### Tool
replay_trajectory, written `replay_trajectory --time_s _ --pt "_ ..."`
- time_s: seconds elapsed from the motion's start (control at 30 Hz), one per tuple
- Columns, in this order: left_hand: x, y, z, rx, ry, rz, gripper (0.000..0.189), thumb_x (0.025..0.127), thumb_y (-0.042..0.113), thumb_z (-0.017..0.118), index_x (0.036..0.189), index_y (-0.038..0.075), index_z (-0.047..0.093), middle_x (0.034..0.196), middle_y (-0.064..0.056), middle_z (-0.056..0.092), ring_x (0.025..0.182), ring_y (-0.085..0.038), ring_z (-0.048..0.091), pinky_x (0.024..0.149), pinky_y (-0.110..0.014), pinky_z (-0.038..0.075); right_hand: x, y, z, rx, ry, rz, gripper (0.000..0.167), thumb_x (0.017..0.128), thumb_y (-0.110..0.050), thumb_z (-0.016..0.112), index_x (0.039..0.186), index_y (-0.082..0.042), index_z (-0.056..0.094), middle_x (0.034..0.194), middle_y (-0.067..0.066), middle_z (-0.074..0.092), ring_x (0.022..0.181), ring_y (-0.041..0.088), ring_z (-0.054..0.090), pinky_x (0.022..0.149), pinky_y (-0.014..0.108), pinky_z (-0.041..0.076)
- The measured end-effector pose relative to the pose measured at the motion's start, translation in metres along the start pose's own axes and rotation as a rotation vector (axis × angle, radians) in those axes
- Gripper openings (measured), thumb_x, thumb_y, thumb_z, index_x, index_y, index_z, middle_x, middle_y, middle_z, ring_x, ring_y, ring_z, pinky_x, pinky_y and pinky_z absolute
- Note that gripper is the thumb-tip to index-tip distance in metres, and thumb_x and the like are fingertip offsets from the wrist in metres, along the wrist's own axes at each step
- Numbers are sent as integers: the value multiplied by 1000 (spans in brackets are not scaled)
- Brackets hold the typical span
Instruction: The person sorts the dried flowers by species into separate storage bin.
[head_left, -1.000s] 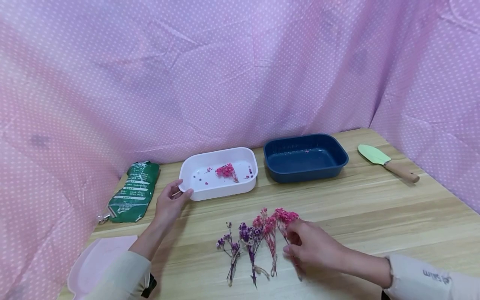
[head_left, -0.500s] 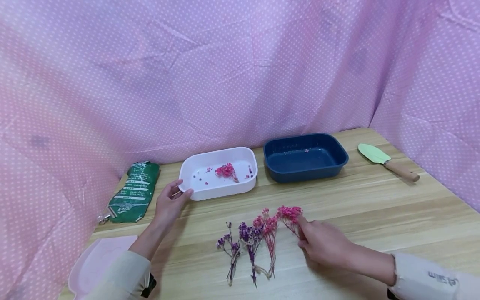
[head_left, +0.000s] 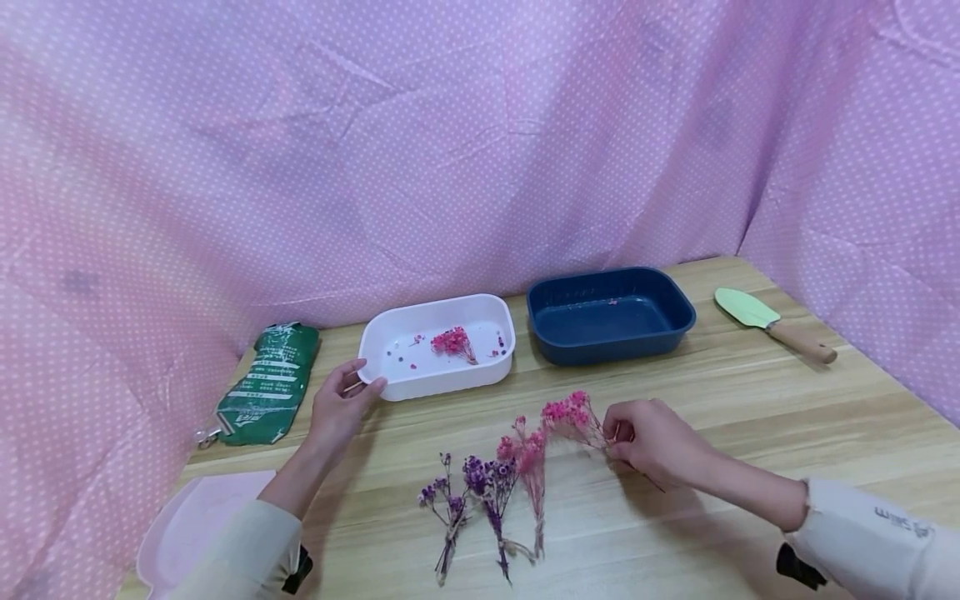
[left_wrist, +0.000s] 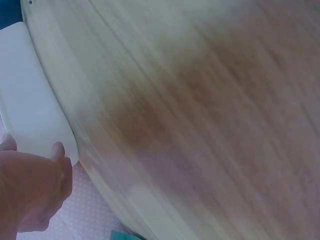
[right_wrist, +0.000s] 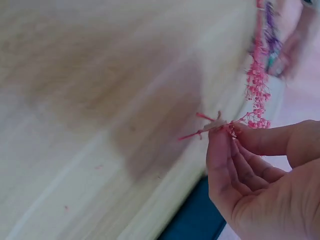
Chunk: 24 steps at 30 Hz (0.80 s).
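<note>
My right hand [head_left: 652,442] pinches the stems of a small bunch of pink dried flowers [head_left: 572,412] between thumb and fingertips. Its blossoms point to the left, and the stem ends stick out past the fingers in the right wrist view. Close beside it lie another pink bunch [head_left: 531,462] and two purple bunches of dried flowers [head_left: 491,483], [head_left: 448,504], their stems toward me. My left hand [head_left: 341,408] holds the near left corner of a white plastic tub [head_left: 450,383], thumb on the front. A pink sprig [head_left: 452,341] and scattered petals lie inside the tub.
To the tub's right stands a dark blue tub [head_left: 611,346] with a few pink bits inside. A green trowel [head_left: 750,308] with a wooden handle lies far right. On the left are a green bag [head_left: 270,383] and a pale pink plastic piece [head_left: 202,521]. Polka-dot cloth hangs behind the table.
My right hand has drawn the pink bunch to the right and tipped it from near upright to slanting. The other bunches have shifted slightly left. My left hand has stayed on the white tub.
</note>
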<state>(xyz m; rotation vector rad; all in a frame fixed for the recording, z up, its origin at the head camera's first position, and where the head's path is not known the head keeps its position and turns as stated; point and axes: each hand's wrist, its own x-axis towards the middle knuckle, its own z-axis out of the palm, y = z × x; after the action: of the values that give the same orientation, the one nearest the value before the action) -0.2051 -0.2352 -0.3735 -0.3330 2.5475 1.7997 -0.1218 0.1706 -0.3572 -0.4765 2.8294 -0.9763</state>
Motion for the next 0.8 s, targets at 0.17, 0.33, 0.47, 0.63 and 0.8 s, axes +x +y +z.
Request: replay_trajectory --time_s 0.17,0.33,0.47,0.63,0.8 --pt "2 -1 -1 21 3 -5 65 90 33 67 145 15 38 141 -13 43 127 -25 47 96 -24 48 6 -1 -15 238 -56 85 11 77 4 72 86 -3 69 65 1 61 59 13 55 50 28 51" --pt "2 -1 -1 28 8 -7 65 90 35 68 145 15 38 141 -13 43 127 -25 47 97 -25 47 7 3 -20 260 -150 82 14 76 4 73 87 -2 69 64 2 60 59 15 54 50 28 49" --pt "2 0 0 24 6 -7 65 90 34 68 145 15 38 141 -13 43 127 -25 47 97 -24 48 4 5 -14 19 -170 -18 18 73 5 75 79 -10 68 65 -3 58 60 11 50 53 23 44" --pt "1 0 -1 19 4 -2 66 90 33 68 145 14 38 143 -13 42 129 -25 46 99 -28 46 4 -2 -14 -198 -90 -91 19 75 5 73 79 -13 68 66 -6 58 59 9 47 52 23 43" --pt "1 1 -1 18 -3 -7 66 90 34 68 146 15 37 144 -14 41 130 -26 44 101 -30 45 10 -11 -28 -135 -43 -140 19 72 6 71 82 -10 68 66 -8 58 62 7 49 56 23 45"
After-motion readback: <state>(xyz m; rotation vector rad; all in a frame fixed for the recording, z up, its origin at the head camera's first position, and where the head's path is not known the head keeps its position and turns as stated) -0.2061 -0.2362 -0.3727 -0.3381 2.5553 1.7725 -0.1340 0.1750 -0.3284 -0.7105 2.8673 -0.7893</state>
